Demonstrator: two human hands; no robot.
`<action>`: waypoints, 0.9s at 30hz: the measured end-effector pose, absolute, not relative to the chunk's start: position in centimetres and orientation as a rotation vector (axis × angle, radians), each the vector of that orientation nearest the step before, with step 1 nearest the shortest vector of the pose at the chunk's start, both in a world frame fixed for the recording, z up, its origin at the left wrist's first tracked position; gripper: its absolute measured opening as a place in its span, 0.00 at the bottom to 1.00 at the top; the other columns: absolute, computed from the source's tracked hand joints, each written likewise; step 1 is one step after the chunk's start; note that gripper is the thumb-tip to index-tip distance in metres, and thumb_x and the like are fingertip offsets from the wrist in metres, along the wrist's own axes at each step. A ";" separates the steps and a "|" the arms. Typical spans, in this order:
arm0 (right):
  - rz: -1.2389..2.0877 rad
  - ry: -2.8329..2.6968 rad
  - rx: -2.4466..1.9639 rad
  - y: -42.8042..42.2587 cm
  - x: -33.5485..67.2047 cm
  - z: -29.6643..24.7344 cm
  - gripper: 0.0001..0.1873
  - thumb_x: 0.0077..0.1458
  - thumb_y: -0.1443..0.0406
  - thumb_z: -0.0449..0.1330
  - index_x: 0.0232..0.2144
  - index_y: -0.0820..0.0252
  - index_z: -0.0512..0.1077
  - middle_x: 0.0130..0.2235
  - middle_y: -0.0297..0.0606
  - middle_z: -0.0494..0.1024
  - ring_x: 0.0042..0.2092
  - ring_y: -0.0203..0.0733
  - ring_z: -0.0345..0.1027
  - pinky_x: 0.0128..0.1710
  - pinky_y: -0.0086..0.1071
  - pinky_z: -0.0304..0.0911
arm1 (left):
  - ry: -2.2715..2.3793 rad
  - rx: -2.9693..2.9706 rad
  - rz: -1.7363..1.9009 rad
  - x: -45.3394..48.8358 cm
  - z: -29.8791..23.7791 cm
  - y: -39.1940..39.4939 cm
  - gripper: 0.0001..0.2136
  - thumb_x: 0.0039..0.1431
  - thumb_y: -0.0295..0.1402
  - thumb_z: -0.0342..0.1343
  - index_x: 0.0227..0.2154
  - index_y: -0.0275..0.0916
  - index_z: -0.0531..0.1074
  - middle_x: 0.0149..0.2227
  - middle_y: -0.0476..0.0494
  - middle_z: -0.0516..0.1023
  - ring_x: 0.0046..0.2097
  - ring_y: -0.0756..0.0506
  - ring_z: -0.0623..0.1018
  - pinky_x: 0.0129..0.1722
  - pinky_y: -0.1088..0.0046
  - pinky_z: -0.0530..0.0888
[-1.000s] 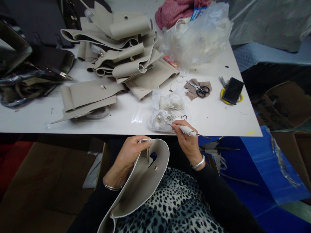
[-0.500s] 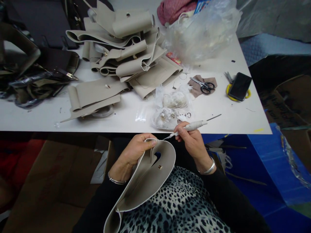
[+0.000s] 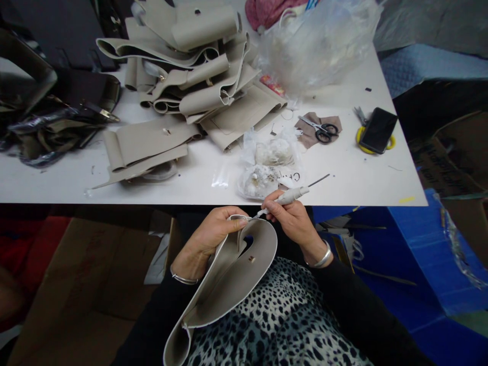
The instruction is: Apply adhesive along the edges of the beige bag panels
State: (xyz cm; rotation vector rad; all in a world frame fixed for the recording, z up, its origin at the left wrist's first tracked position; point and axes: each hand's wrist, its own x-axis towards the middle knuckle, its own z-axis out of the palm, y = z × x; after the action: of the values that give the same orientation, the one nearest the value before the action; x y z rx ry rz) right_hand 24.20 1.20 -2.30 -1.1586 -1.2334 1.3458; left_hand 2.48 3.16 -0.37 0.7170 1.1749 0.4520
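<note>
A beige bag piece [image 3: 247,274] with a small gold-coloured clasp lies curved over my lap. My left hand [image 3: 213,231] pinches its upper edge, thumb on the near face. In my right hand [image 3: 292,218] is a thin tool with a white wrapped handle [image 3: 292,195], a long metal rod sticking out of its back end. Its front tip meets the bag's edge right beside my left thumb; the exact contact is too small to make out. On the table just beyond my hands sit clear plastic bags [image 3: 259,180] of whitish material.
Beige bag pieces [image 3: 206,71] are heaped on the white table [image 3: 213,190], with dark bags [image 3: 87,91] to their left. Black-handled scissors [image 3: 322,131] rest on a brown scrap. A phone [image 3: 378,130] lies over yellow-handled scissors. Cardboard [image 3: 76,284] and a blue box [image 3: 412,254] flank my lap.
My right hand has moved left and slightly down, bringing the tool's tip from just off the bag's edge to it. My left hand keeps its hold.
</note>
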 end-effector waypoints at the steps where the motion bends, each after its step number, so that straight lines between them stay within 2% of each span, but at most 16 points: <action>1: 1.348 -1.241 -1.160 1.2 24.1 -2.3 0.19 0.68 0.49 0.61 0.35 0.57 0.76 0.30 0.32 0.75 0.30 0.36 0.68 0.30 0.30 0.65 | 1.175 0.716 0.451 2.5 -0.4 3.1 0.17 0.42 0.40 0.76 0.30 0.36 0.79 0.25 0.46 0.79 0.25 0.48 0.75 0.28 0.73 0.69; 8: 1.345 -1.260 -1.137 1.3 23.8 -3.0 0.17 0.69 0.50 0.62 0.36 0.57 0.76 0.31 0.32 0.75 0.32 0.36 0.70 0.33 0.31 0.66 | 1.172 0.728 0.492 2.7 -0.5 2.8 0.17 0.45 0.41 0.74 0.31 0.36 0.78 0.25 0.48 0.77 0.25 0.49 0.73 0.28 0.73 0.68; 14: 1.286 -1.249 -1.182 0.9 23.4 -3.2 0.21 0.69 0.47 0.60 0.36 0.57 0.76 0.30 0.33 0.75 0.30 0.38 0.70 0.31 0.31 0.67 | 1.198 0.798 0.580 3.6 -0.2 2.0 0.14 0.48 0.40 0.72 0.30 0.36 0.77 0.25 0.50 0.75 0.26 0.50 0.71 0.28 0.74 0.66; 20: 1.070 -1.532 -1.015 -0.6 23.8 -2.0 0.12 0.71 0.55 0.62 0.38 0.55 0.78 0.36 0.36 0.80 0.38 0.41 0.74 0.42 0.37 0.69 | 1.158 0.731 0.631 3.5 -0.2 1.6 0.14 0.46 0.38 0.73 0.29 0.36 0.76 0.25 0.50 0.75 0.25 0.50 0.71 0.28 0.75 0.66; 24: 0.988 -1.277 -1.029 -1.5 24.0 -2.0 0.13 0.71 0.53 0.61 0.40 0.54 0.79 0.37 0.36 0.80 0.36 0.40 0.74 0.36 0.35 0.71 | 1.143 0.710 0.649 3.0 0.1 1.7 0.16 0.44 0.40 0.74 0.29 0.36 0.75 0.23 0.51 0.73 0.24 0.50 0.70 0.27 0.74 0.66; 27: 0.974 -1.175 -1.075 -2.1 23.9 -1.7 0.15 0.70 0.50 0.62 0.45 0.53 0.79 0.37 0.36 0.82 0.33 0.39 0.74 0.34 0.34 0.71 | 1.178 0.741 0.709 2.6 0.4 1.7 0.16 0.44 0.40 0.73 0.29 0.37 0.74 0.23 0.52 0.73 0.24 0.51 0.70 0.26 0.75 0.66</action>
State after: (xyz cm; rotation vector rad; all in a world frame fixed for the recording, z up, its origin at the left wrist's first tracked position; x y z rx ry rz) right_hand 23.91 -2.09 -1.73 -1.0750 -1.1747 0.9742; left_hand 2.60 1.73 0.43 0.7407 1.1784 0.7087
